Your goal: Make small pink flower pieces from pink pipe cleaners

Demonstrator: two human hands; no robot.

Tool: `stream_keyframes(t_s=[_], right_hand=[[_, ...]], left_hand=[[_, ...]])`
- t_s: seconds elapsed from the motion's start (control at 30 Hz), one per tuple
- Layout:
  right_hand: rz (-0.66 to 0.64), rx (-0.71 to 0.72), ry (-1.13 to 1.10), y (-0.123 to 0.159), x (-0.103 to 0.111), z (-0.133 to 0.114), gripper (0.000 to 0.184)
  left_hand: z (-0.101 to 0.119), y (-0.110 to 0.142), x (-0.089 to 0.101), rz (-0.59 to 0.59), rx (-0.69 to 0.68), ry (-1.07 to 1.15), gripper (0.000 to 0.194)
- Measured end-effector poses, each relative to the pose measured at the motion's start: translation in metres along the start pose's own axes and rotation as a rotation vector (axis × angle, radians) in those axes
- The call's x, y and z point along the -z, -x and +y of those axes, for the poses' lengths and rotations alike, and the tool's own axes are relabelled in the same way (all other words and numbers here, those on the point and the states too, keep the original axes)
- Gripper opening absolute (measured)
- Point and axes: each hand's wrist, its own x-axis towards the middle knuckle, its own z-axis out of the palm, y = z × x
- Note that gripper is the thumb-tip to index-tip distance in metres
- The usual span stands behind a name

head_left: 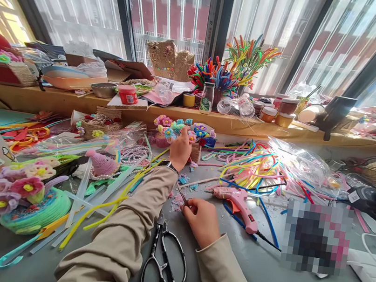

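Note:
My left hand [180, 150] reaches forward to a cluster of fuzzy pipe-cleaner flowers [168, 132] in a small brown basket [195, 153]. Its fingers are bent in among the blooms; what they grip is hidden. Closer to me, my right hand [202, 221] is closed in a pinch on a thin, dark, pointed tool [182, 194], whose exact kind I cannot make out. Pink and blue fuzz clippings [177, 202] lie beside its tip. Black-handled scissors [164, 262] rest on the table between my forearms.
A pink glue gun [240, 205] with its cord lies right of my right hand. Loose pipe cleaners [257, 170] are heaped behind it. At left stand a green woven bag with flowers [36, 208] and clear glue sticks [79, 191]. Jars and a glass bottle [207, 99] line the wooden ledge.

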Motion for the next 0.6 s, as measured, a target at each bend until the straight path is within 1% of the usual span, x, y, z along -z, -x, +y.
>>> stream_keyframes(t_s=[0.17,0.3,0.47,0.6], right_hand=[[0.009,-0.012,0.019,-0.0002,0.0007,0.0009,0.014],[0.005,-0.008,0.041,-0.0007,0.0006,0.0013,0.014],[-0.003,-0.006,0.037,-0.0008,0.0016,0.0015,0.015],[0.002,-0.002,0.040,-0.0008,0.0038,0.0017,0.015]], left_hand=[[-0.0021,0.0014,-0.0032,-0.014,-0.005,0.017,0.042],[-0.0014,-0.0011,-0.0013,-0.026,-0.008,0.002,0.041],[0.0021,-0.0057,0.0002,-0.080,0.038,-0.068,0.040],[0.0005,-0.0050,0.0019,-0.081,0.030,0.002,0.040]])
